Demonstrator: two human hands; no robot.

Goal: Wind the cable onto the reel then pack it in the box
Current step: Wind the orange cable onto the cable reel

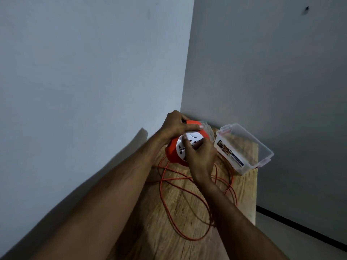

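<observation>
An orange cable reel (171, 152) with a white socket face stands tilted at the far end of the wooden table (180, 246). My left hand (176, 124) grips its upper orange rim from behind. My right hand (201, 156) rests on the white face, fingers curled over the centre. The thin orange cable (170, 209) lies in loose loops on the table below the reel and under my right forearm. A clear plastic box (262, 147) sits open and tilted to the right of the reel.
Another clear plastic piece (208, 128), perhaps the box lid, lies behind the reel against the wall. Grey walls meet in a corner just beyond the table. The table's right edge drops off to a floor with a dark line.
</observation>
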